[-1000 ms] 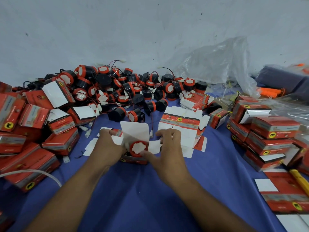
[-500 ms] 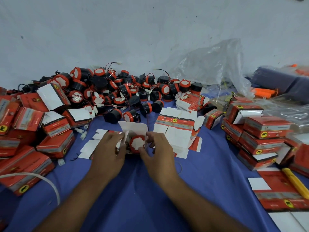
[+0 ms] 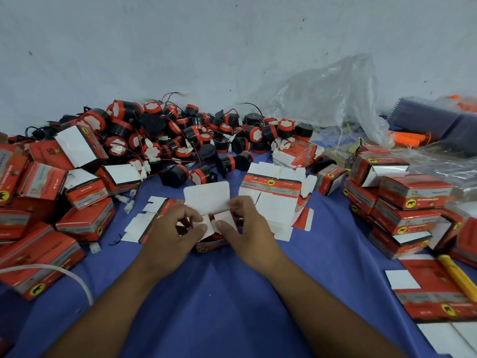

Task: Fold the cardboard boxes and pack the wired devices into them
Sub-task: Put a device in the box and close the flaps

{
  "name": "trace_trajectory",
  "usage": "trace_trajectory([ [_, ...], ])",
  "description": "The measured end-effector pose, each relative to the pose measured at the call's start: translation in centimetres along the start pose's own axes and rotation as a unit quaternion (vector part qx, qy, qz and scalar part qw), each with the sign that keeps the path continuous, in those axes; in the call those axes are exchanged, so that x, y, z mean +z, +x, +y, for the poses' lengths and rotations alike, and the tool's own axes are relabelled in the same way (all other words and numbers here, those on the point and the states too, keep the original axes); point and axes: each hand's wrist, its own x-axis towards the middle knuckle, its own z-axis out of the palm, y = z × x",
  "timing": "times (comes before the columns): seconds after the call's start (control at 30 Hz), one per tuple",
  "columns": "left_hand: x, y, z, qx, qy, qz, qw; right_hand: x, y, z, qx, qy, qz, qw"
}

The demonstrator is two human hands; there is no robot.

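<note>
A small red cardboard box [image 3: 210,245] sits on the blue cloth in front of me, its white lid flap [image 3: 206,196] standing up. My left hand [image 3: 171,232] and my right hand [image 3: 244,228] grip the box from either side, thumbs pressing the white side flaps inward over a round device that is almost hidden inside. A heap of black and red wired devices [image 3: 185,138] lies behind it against the wall. A flat unfolded box [image 3: 273,192] lies just right of my hands.
Folded red boxes are piled at the left [image 3: 44,210] and stacked at the right [image 3: 402,200]. More flat boxes [image 3: 436,298] and a yellow tool [image 3: 456,275] lie at the near right. A clear plastic bag [image 3: 333,96] stands at the back. A white strap [image 3: 64,275] curves at left.
The device's white face, visible earlier in the open box, is now mostly covered by the side flaps that my thumbs have pushed inward. Both hands drew closer together.
</note>
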Motion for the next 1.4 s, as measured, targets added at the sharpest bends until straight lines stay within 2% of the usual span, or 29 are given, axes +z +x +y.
trace_trajectory([
  [0.07,0.3,0.1,0.1,-0.036,-0.059,0.013,0.998,-0.1,0.0,0.0,0.019,0.057,-0.001,0.998],
  [0.13,0.4,0.2,0.1,-0.033,-0.092,0.009,0.995,0.0,0.0,0.1,-0.003,0.062,-0.008,0.998],
  [0.27,-0.1,0.3,-0.3,0.038,-0.014,-0.029,0.999,-0.4,0.4,0.5,-0.072,-0.014,-0.006,0.997],
  [0.43,-0.8,0.0,-1.0,0.018,-0.046,-0.112,0.993,-1.3,0.3,1.1,-0.098,-0.062,-0.068,0.991],
  [0.53,-1.0,0.1,-0.9,0.021,-0.052,-0.134,0.989,-1.4,0.1,1.2,-0.096,-0.063,-0.081,0.990],
  [0.7,-0.6,-0.1,-0.6,0.073,0.006,-0.095,0.993,-1.4,-0.2,1.2,-0.052,-0.002,-0.087,0.995],
  [0.87,-0.5,-0.2,-0.5,0.061,-0.018,-0.057,0.996,-1.2,0.2,1.3,-0.031,0.011,-0.070,0.997],
  [1.2,-0.9,0.2,-0.4,0.071,-0.020,-0.082,0.994,-1.6,0.2,1.0,-0.077,-0.042,-0.072,0.994],
  [1.3,-0.9,0.1,-0.6,0.070,-0.009,-0.092,0.993,-1.7,0.0,1.2,-0.078,-0.053,-0.094,0.991],
  [1.4,-0.9,-0.1,-0.9,0.035,-0.034,-0.099,0.994,-1.8,-0.1,1.2,-0.058,-0.043,-0.126,0.989],
])
